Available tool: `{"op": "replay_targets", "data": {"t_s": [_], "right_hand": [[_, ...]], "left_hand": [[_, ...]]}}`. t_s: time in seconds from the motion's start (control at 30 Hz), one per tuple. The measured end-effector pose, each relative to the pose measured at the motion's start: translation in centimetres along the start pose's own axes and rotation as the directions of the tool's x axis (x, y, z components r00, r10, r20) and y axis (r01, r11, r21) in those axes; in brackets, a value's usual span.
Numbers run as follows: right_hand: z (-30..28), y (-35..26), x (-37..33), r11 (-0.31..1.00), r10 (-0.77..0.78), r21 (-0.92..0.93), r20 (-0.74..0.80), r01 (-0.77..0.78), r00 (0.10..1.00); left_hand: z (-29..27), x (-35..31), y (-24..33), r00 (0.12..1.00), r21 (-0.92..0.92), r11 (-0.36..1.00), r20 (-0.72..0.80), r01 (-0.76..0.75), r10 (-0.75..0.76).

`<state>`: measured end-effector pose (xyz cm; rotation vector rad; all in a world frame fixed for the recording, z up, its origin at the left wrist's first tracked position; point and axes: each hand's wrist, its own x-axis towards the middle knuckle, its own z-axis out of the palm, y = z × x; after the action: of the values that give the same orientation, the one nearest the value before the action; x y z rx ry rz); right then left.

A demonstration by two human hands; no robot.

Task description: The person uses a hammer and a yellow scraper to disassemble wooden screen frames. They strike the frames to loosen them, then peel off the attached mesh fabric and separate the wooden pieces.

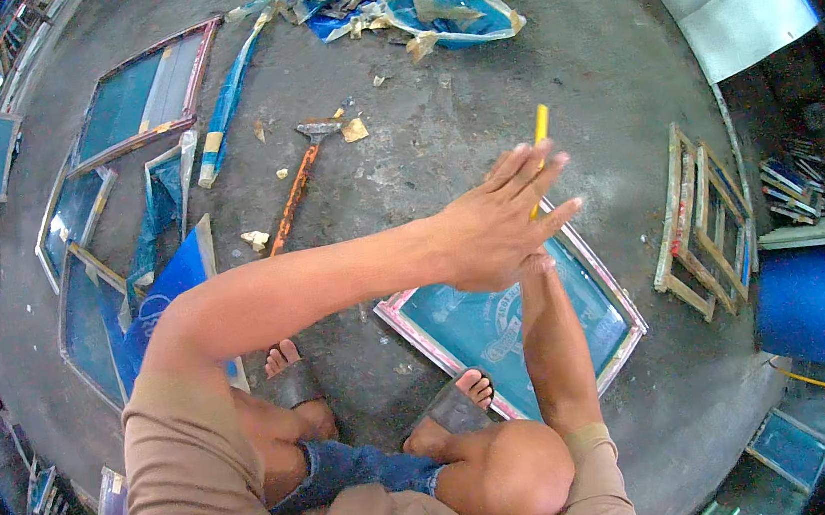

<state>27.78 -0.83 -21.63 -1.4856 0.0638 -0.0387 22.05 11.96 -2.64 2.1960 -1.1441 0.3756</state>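
The yellow stick [541, 129] pokes up behind my left hand [496, 231], over the teal framed screen [500, 324] on the concrete floor [441, 144]. My left fingers are stretched flat, loosely together. My right hand is hidden behind it, so I cannot tell its grip.

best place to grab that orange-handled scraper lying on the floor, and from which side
Grip the scraper at mid-handle, on the long orange shaft, coming from above with fingers across it. It lies flat on the concrete floor, metal head pointing away from the person, so the near end toward the foot seems the easier approach.
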Motion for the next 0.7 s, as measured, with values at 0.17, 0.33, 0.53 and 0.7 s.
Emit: {"op": "replay_targets", "data": {"t_s": [0.17, 0.33, 0.53, 0.7], "right_hand": [[0.7, 0.1, -3.7, 0.892, -0.180, -0.378, 0.208, 0.248, 0.962], [-2.6, -7.9, -2.5, 0.930, -0.040, 0.366, 0.181, -0.030, 0.983], [2.1, -13.6, -5.5, 0.849, -0.160, 0.524, 0.127, 0.071, 0.979], [2.0, -10.6, -6.0, 0.858, -0.088, 0.513, 0.215, -0.036, 0.973]], "left_hand": [[-1.4, 8.0, -2.6, 0.843, 0.467, 0.875, 0.516, -0.131, -0.149], [-4.3, 7.2, -4.2, 0.725, 0.347, 0.856, 0.461, 0.384, -0.512], [-7.1, 3.7, -3.2, 0.982, 0.460, 0.887, -0.146, -0.040, 0.120], [-9.8, 1.5, -2.1, 0.890, 0.468, 0.854, 0.256, 0.228, -0.378]]}}
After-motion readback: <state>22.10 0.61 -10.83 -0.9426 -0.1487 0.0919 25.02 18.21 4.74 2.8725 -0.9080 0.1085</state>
